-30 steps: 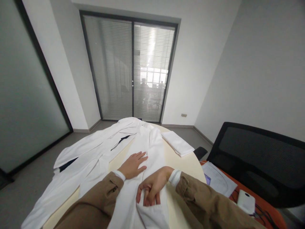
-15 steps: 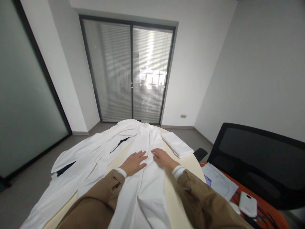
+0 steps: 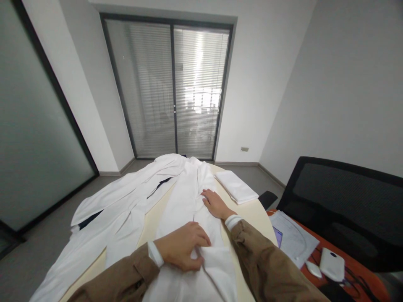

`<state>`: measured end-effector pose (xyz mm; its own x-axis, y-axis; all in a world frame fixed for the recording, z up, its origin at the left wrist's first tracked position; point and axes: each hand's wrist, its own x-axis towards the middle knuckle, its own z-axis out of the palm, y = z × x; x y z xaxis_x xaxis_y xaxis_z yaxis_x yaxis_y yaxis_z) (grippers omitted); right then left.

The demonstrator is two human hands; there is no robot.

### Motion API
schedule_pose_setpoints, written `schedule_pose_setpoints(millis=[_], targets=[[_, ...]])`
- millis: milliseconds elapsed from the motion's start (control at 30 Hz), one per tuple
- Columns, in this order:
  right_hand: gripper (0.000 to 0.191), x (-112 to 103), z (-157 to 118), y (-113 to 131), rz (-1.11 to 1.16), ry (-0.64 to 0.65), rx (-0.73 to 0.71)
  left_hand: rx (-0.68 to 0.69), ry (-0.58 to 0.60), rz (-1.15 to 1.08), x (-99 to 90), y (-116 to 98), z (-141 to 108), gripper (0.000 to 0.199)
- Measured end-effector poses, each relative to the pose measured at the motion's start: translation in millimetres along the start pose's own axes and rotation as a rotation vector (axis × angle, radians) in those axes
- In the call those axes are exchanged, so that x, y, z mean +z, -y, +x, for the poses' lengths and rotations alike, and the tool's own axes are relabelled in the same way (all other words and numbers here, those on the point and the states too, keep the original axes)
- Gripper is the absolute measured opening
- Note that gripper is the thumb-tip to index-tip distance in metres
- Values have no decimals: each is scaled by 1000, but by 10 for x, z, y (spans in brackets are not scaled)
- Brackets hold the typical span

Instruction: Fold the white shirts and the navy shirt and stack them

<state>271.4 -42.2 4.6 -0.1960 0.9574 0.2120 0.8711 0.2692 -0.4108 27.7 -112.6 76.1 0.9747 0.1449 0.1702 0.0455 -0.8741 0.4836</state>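
Observation:
A long white coat [image 3: 179, 205] lies lengthwise down the round cream table, with creases and a raised fold near me. My left hand [image 3: 185, 244] is bent over its near part, thumb and fingers closing on a fold of the cloth. Further up, my right hand [image 3: 216, 204] rests palm down on the coat's right side, fingers stretched out. To the left another spread of white cloth [image 3: 126, 205], sleeve-like in places with dark patches showing, drapes over the table's edge. Whether it is joined to the coat at the far end I cannot tell.
A folded white cloth [image 3: 236, 186] lies on the table's [image 3: 261, 216] right side. Further right are a black mesh chair [image 3: 343, 205] and an orange surface with papers [image 3: 294, 237], a phone [image 3: 277, 236], a white device [image 3: 332, 264] and cables.
My left hand has moved toward me from the coat's middle and bent from flat to gripping a fold. My right hand stays nearly in place. The camera view has shifted slightly.

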Motion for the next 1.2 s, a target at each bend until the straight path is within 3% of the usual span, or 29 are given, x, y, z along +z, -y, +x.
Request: schedule_pose_setpoints(millis=[133, 233, 400, 467, 567, 633, 733, 800, 900, 1033, 1200], targets=[[44, 14, 4, -32, 25, -21, 0, 6, 32, -74, 164, -186, 104, 40], [44, 31, 4, -58, 45, -35, -1, 26, 57, -139, 215, -285, 169, 30], [44, 38, 4, -99, 56, -34, -8, 165, 88, -278, 15, -410, 70, 20], [44, 30, 3, -109, 64, -30, -8, 142, 118, -364, -87, -378, -34, 19], [44, 20, 2, -112, 84, -29, -8, -11, 310, -461, -139, -286, -180, 12], [43, 18, 1, -108, 96, -35, -11, -159, 400, -381, -111, -287, -222, 10], [42, 19, -2, -96, 98, -46, -11, -229, 387, -142, -49, -448, -168, 38], [42, 20, -4, -90, 94, -53, -9, -138, 302, 13, -11, -598, -84, 49], [42, 27, -5, -91, 91, -65, -13, 28, 203, 187, 86, -724, 29, 33], [41, 43, 1, -108, 99, -66, -7, 173, 147, 389, 316, -672, 73, 5], [41, 37, 5, -106, 97, -61, 1, 237, 91, 502, 464, -604, 50, 7]])
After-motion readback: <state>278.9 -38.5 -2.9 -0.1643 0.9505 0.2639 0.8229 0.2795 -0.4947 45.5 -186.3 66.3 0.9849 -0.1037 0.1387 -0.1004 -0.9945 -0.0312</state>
